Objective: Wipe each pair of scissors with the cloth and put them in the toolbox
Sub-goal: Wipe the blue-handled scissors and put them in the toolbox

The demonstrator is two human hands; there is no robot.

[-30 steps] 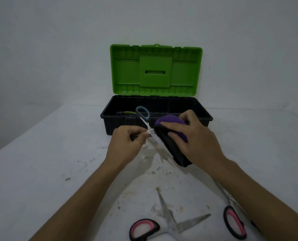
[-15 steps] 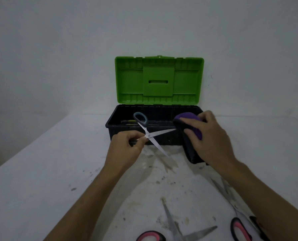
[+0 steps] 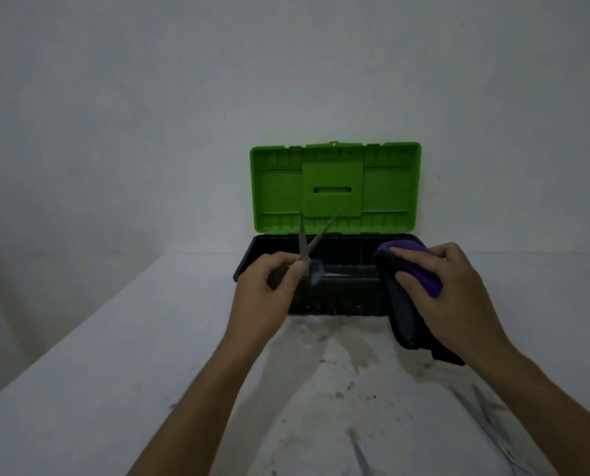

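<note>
Scissors (image 3: pixel 312 247) with thin steel blades and a grey loop handle sit in my left hand (image 3: pixel 269 290), just in front of the open plastic toolbox (image 3: pixel 338 297), a black tub with a bright green lid (image 3: pixel 335 188) standing upright behind it. My left grip is pressed around the scissors at the pivot and handle, thumb against fingers, and the two blades stand spread in a narrow V, tips pointing up and crossing in front of the lower edge of the lid. The handle loop looks blurred, so I cannot tell its exact shape. My right hand (image 3: pixel 448 297) is at the toolbox's near right corner, its grip closed on a folded cloth (image 3: pixel 407 304), purple on the outer face and dark grey-black on the inner; the thumb lies over the purple top and the fingers press into its side, while the dark part hangs down in front of the tub wall toward the white, stained surface (image 3: pixel 80 389). The cloth and the scissors are well apart, with the toolbox's front wall showing between them. Inside the tub I can make out something thin and pale lying lengthwise, too dim to identify. Nearer to me than the toolbox, on the surface, lie more steel blades: one point (image 3: pixel 360 455) at the bottom edge and a crossed pair (image 3: pixel 486 413) to the right, partly hidden by my right forearm.
</note>
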